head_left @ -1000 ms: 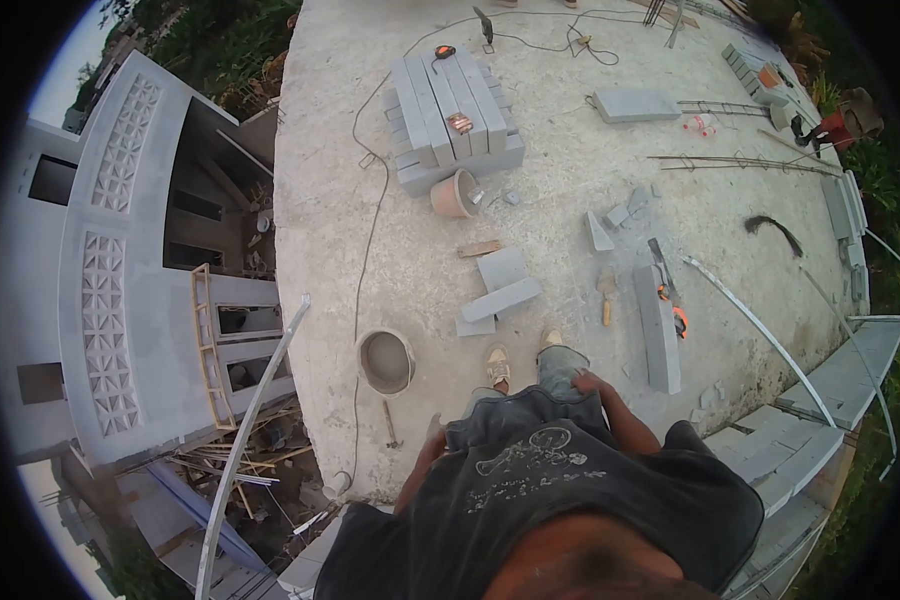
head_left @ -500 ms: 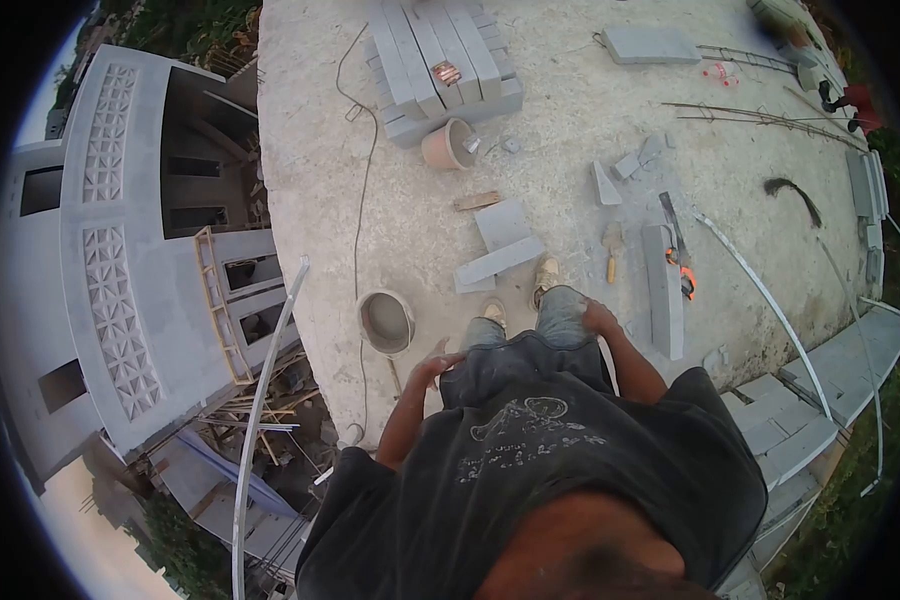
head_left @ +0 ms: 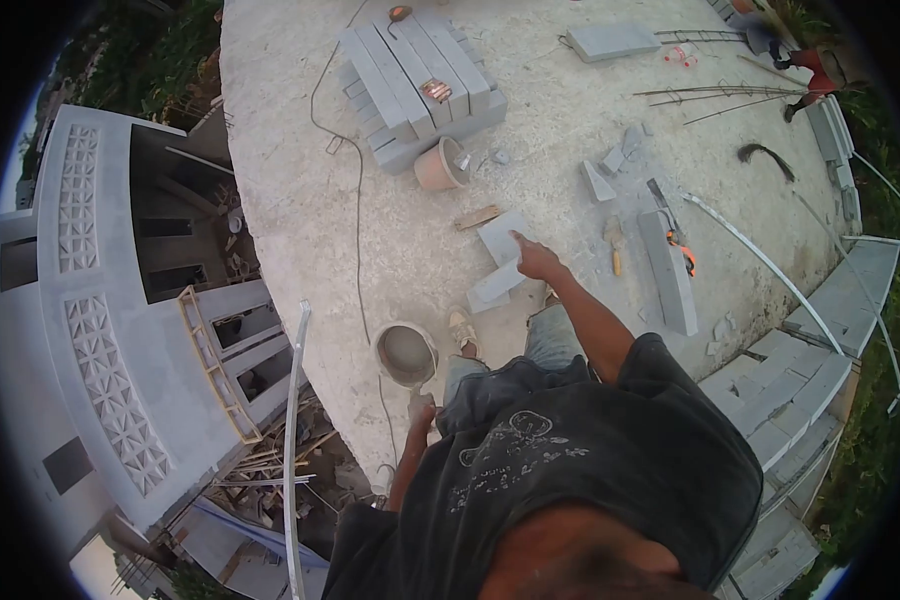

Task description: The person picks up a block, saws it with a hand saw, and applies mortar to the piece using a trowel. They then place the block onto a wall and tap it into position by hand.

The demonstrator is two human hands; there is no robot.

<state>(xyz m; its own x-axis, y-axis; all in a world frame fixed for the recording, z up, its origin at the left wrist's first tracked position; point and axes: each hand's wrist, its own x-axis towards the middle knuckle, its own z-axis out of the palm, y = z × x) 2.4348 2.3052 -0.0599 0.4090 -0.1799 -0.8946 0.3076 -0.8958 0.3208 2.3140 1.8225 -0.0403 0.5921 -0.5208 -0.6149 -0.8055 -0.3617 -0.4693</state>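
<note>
My right hand [head_left: 538, 260] reaches out over a grey block piece [head_left: 500, 236], forefinger stretched out over its edge and nothing held. Another grey block [head_left: 495, 284] lies just below that hand, near my feet. Low beside my left thigh, my left hand [head_left: 426, 412] is closed around a grey, mortar-coated trowel [head_left: 420, 396], partly hidden by the fingers. Close in front of it stands a round bucket [head_left: 407, 353] of grey mortar.
Stacked blocks [head_left: 425, 80] stand ahead beside a tilted bucket [head_left: 440, 163]. A yellow-handled trowel [head_left: 615, 250], a long block [head_left: 667, 275] and an orange tape measure [head_left: 682, 255] lie right. A cable [head_left: 358, 220] runs along the left. Another person [head_left: 820, 85] is far right.
My right hand has left my thigh and stretched forward over the block pieces. My left hand has moved from my lap down to the trowel by the bucket. The view has shifted slightly.
</note>
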